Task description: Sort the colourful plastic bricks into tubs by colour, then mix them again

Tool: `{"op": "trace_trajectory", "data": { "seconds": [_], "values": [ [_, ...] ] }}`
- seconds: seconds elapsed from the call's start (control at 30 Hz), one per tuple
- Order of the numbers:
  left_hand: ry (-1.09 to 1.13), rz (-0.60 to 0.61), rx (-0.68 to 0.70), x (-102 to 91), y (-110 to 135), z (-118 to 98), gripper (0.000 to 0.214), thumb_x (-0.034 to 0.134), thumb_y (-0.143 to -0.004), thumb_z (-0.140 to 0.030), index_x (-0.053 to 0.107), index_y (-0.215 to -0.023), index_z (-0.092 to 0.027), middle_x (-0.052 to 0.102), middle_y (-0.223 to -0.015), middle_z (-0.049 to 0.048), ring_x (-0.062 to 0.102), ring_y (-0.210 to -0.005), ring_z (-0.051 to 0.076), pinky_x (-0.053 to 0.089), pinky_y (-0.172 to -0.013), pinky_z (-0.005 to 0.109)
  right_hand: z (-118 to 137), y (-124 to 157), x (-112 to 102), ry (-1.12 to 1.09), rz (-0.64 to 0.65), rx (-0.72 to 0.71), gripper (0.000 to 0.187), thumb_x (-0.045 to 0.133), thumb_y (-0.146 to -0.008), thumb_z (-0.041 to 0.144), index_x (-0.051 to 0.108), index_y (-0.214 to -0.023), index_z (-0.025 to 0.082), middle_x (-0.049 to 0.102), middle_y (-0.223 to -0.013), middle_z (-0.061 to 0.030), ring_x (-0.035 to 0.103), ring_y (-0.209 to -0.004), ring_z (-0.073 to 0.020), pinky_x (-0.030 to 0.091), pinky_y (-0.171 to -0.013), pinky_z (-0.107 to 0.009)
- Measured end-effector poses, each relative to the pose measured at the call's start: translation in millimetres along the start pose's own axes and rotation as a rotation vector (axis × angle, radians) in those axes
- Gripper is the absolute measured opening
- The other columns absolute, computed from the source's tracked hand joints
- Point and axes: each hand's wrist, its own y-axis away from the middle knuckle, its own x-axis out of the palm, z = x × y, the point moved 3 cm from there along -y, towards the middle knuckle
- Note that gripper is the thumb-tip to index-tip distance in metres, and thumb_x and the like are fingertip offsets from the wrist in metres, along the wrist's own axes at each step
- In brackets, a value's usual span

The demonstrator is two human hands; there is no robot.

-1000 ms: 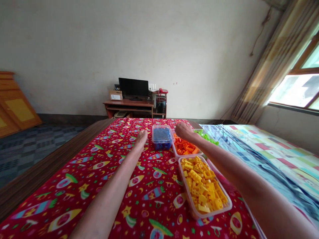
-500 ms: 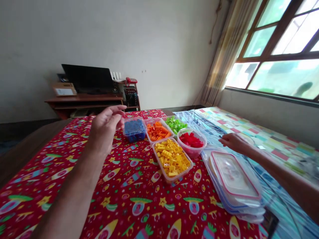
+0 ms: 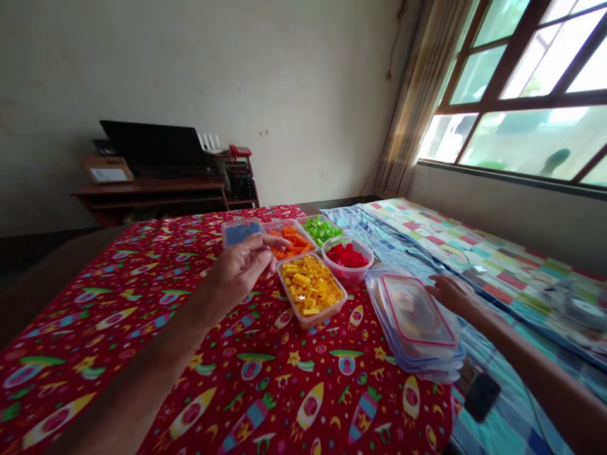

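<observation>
My left hand [image 3: 246, 265] hovers in front of the containers with its fingers stretched forward and nothing visible in it. It partly hides a clear box of blue bricks [image 3: 241, 233] and a box of orange bricks [image 3: 294, 239]. Just right of its fingertips is a box of yellow bricks [image 3: 313, 287]. A round tub holds red bricks [image 3: 348, 255], and behind it lies a box of green bricks [image 3: 322, 230]. My right hand [image 3: 450, 292] is beside the stacked clear lids [image 3: 417, 313], fingers loosely extended; whether it touches them I cannot tell.
A red rocket-print cloth [image 3: 279, 392] lies under the boxes. On the right is a blue checked cloth [image 3: 512, 385] with a dark phone-like object [image 3: 482, 397] and a thin cable. At the back stands a desk [image 3: 156, 194] with a monitor [image 3: 152, 148].
My left hand has moved right, from beside the blue box to in front of the orange one. My right hand appears closer to the lids. The view has shifted slightly right.
</observation>
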Motion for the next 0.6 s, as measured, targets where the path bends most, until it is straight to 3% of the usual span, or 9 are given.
{"op": "trace_trajectory", "data": {
  "seconds": [0.17,0.3,0.4,0.6],
  "values": [
    [-0.068,0.031,-0.049,1.8,8.9,9.0,0.029,0.049,-0.082,-0.034,0.066,-0.098,-0.017,0.055,-0.063,-0.0002,0.05,-0.057,0.013,0.043,-0.056,0.024,-5.4,-14.4,7.8,-0.253,0.004,-0.017,0.033,0.045,-0.08,0.035,0.073,-0.08,0.017,0.072,-0.076,-0.0109,0.064,-0.074,-0.0225,0.042,-0.061,-0.03],
    [-0.097,0.03,-0.06,0.4,11.2,16.8,0.03,0.049,-0.081,-0.035,0.068,-0.096,-0.017,0.055,-0.062,0.0,0.052,-0.058,0.014,0.043,-0.057,0.024,-10.2,-18.7,9.9,-0.424,0.049,0.003,0.031,0.043,-0.072,0.037,0.05,-0.047,0.02,0.05,-0.046,-0.003,0.048,-0.049,-0.0163,0.033,-0.051,-0.03],
    [-0.063,0.04,-0.105,0.3,13.0,19.8,0.03,0.051,-0.079,-0.036,0.069,-0.096,-0.017,0.056,-0.06,-0.0003,0.05,-0.055,0.013,0.041,-0.053,0.023,-13.6,-16.5,3.8,-0.53,0.065,0.065,0.032,0.044,-0.068,0.04,0.038,-0.042,0.023,0.042,-0.042,-0.0022,0.038,-0.044,-0.0147,0.032,-0.048,-0.032],
    [0.036,0.126,-0.164,12.1,18.2,32.1,0.028,0.053,-0.08,-0.035,0.069,-0.094,-0.017,0.065,-0.074,0.0027,0.054,-0.057,0.012,0.045,-0.055,0.024,-11.2,-4.2,-26.1,-0.659,-0.04,0.103,0.035,0.043,-0.074,0.046,0.047,-0.046,0.025,0.051,-0.048,-0.0074,0.043,-0.046,-0.0194,0.036,-0.045,-0.035]
  ]
}}
